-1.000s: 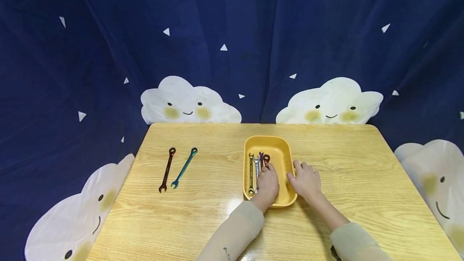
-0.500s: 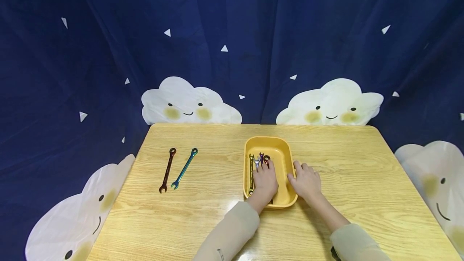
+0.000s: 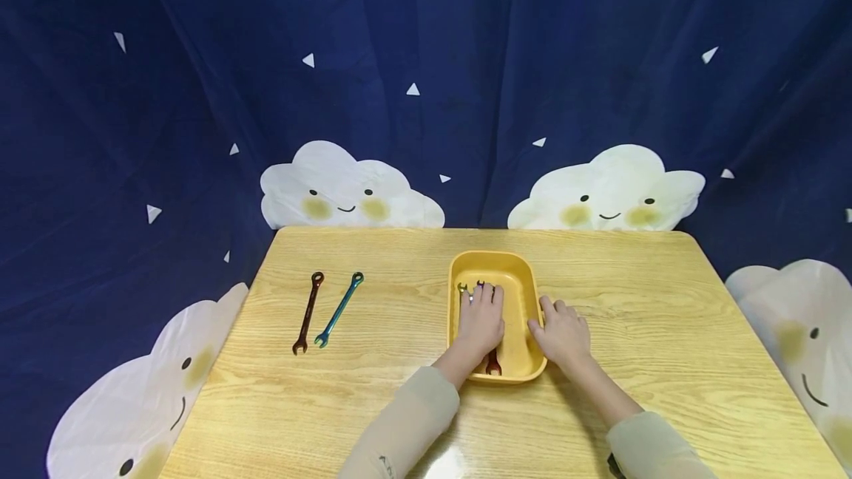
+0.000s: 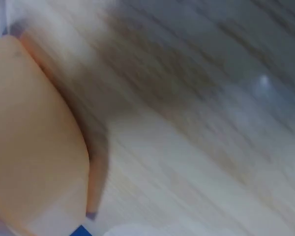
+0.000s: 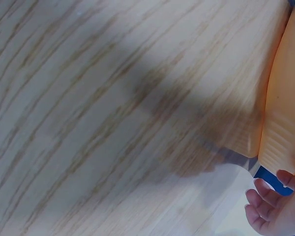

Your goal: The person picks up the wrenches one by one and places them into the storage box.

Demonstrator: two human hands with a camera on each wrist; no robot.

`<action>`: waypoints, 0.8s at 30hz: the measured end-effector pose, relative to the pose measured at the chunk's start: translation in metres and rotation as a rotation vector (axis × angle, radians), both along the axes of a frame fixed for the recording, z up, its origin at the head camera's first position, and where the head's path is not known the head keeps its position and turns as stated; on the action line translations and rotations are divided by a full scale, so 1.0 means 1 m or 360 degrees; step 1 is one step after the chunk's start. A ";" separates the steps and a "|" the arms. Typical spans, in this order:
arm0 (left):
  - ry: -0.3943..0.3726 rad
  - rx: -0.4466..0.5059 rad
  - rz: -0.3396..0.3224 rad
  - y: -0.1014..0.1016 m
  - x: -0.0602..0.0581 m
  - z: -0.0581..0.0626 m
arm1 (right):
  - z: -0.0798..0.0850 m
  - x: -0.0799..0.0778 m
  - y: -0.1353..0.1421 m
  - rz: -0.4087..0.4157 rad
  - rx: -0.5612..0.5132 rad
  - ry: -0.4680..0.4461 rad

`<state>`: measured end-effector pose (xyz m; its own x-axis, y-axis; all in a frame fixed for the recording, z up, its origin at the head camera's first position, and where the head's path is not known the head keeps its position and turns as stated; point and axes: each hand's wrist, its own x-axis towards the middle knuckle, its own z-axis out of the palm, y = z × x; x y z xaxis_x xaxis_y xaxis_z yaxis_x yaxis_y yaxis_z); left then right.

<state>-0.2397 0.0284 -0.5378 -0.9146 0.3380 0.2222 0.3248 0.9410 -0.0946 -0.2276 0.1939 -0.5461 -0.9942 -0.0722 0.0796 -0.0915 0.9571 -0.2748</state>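
My left hand reaches into a yellow tray in the head view. Its fingers stretch forward over a row of combination wrenches and cover most of them. The end of a gold wrench and a purple tip show past the fingers. Below the hand, the open jaw of a dark red wrench is visible near the tray's front wall. At the tray's right rim rests my right hand, fingers loosely bent, thumb at the edge. The right wrist view shows this hand beside the tray wall.
Two more wrenches lie on the wooden table to the left: a dark red-brown one and a teal one. Behind the table hangs a navy curtain with cloud prints.
The left hand has slid left and slightly forward over the wrenches, its fingers straightening. It now hides the silver wrench and uncovers the dark red one's near end. The right hand stays put.
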 end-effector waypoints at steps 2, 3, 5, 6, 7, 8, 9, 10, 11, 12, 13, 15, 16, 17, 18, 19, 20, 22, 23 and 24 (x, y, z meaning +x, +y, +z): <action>0.0054 -0.0010 -0.0067 -0.005 -0.002 0.002 | 0.000 0.000 0.000 0.0000 0.0005 -0.0002; 0.0072 -0.0013 -0.0098 -0.008 -0.002 0.003 | 0.000 0.000 0.001 -0.0001 0.0006 -0.0001; 0.0077 -0.0004 -0.0155 -0.013 -0.003 0.005 | 0.000 0.000 0.001 0.0002 0.0007 -0.0002; 0.0072 0.0000 -0.0180 -0.016 -0.004 0.005 | 0.000 0.000 0.001 0.0003 0.0007 -0.0002; 0.0063 0.0003 -0.0204 -0.018 -0.004 0.006 | 0.000 0.000 0.000 0.0006 0.0006 -0.0002; 0.0054 0.0004 -0.0229 -0.021 -0.004 0.007 | 0.000 0.000 0.000 0.0007 0.0004 -0.0001; 0.0045 0.0008 -0.0251 -0.024 -0.004 0.008 | 0.000 0.000 0.000 0.0007 0.0002 -0.0001; 0.0045 0.0009 -0.0268 -0.027 -0.005 0.008 | 0.000 0.000 0.000 0.0007 0.0001 0.0000; 0.0042 0.0011 -0.0283 -0.029 -0.005 0.008 | -0.001 0.000 0.000 0.0005 -0.0001 0.0002; 0.0047 0.0009 -0.0295 -0.032 -0.006 0.008 | -0.001 0.001 0.000 0.0005 -0.0004 0.0003; 0.0068 0.0016 -0.0309 -0.035 -0.007 0.007 | -0.001 0.001 0.000 0.0004 -0.0007 0.0005; 0.0069 0.0040 -0.0319 -0.040 -0.009 0.008 | -0.001 0.001 0.000 0.0004 -0.0008 0.0008; 0.0065 0.0054 -0.0320 -0.042 -0.010 0.008 | -0.001 0.001 0.000 0.0005 -0.0007 0.0008; 0.0060 0.0068 -0.0320 -0.045 -0.011 0.009 | 0.000 0.001 0.000 0.0006 -0.0007 0.0009; 0.0051 0.0081 -0.0316 -0.047 -0.012 0.010 | 0.000 0.001 0.000 0.0007 -0.0006 0.0010; 0.0044 0.0101 -0.0309 -0.050 -0.013 0.011 | 0.000 0.002 0.000 0.0008 -0.0004 0.0009; 0.0029 0.0113 -0.0295 -0.052 -0.014 0.012 | 0.000 0.002 0.000 0.0009 -0.0002 0.0010; 0.0033 0.0140 -0.0270 -0.057 -0.016 0.014 | 0.000 0.002 0.000 0.0012 -0.0004 0.0012; 0.0037 0.0149 -0.0256 -0.060 -0.017 0.014 | 0.001 0.002 0.000 0.0013 -0.0006 0.0013; 0.0033 0.0156 -0.0240 -0.062 -0.019 0.014 | 0.001 0.002 0.000 0.0012 -0.0008 0.0015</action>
